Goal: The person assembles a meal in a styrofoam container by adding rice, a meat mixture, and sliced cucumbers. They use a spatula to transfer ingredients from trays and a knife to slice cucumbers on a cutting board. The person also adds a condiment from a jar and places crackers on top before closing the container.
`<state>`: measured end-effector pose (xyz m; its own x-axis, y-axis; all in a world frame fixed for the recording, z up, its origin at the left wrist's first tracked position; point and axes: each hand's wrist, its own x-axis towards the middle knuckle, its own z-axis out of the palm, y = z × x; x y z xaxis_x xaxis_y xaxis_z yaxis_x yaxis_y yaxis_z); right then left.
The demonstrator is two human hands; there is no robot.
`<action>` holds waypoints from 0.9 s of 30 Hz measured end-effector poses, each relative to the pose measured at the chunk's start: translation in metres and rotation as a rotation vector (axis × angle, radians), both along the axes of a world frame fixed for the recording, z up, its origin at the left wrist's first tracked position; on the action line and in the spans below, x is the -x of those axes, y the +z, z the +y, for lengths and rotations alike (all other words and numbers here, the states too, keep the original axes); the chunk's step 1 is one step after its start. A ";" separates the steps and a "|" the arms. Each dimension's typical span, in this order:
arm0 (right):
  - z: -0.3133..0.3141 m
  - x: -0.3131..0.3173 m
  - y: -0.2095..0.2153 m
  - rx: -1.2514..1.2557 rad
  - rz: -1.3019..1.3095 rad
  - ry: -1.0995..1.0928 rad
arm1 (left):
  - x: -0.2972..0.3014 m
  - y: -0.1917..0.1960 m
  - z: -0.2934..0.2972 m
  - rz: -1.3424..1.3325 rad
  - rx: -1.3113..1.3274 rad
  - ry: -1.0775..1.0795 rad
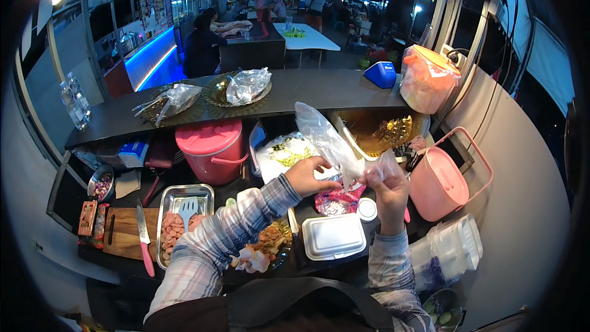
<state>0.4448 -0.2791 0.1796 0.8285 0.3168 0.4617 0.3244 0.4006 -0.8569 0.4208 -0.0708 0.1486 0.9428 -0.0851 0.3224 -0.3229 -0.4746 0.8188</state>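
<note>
A clear plastic bag (329,141) stretches up from my right hand, its wide end toward the counter shelf. My right hand (388,189) pinches the bag at its lower end, some of the film bunched above the fingertips. Just left of the bag, my left hand (307,176) is curved with thumb and fingers apart, and nothing shows between them. Under the hands lie a pink plastic packet (339,201), a small white round lid (367,209) and a closed white foam box (334,237). A plate of fried food (270,240) is partly behind my left forearm.
At left are a steel tray (165,233) of sliced sausage with a spatula (188,209), a pink-handled knife (144,240) and a cutting board (123,227). A pink bucket (212,147) and a lidded pink container (438,181) flank the work area. Two plates (212,93) stand on the raised shelf.
</note>
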 end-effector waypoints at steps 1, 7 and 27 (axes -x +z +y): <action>-0.001 0.016 -0.003 -0.024 0.030 -0.002 | 0.011 0.002 -0.005 -0.082 0.047 -0.034; -0.004 0.092 -0.057 0.074 0.279 0.017 | 0.036 -0.014 -0.006 -0.267 0.057 -0.011; -0.099 0.293 -0.138 -0.518 0.549 -0.116 | 0.299 -0.074 -0.065 0.132 0.750 0.055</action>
<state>0.1519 -0.3779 0.0414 0.9968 0.0690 0.0400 -0.0295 0.7849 -0.6189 0.1215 -0.1355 0.0749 0.9740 0.1607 0.1595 -0.1918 0.2111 0.9585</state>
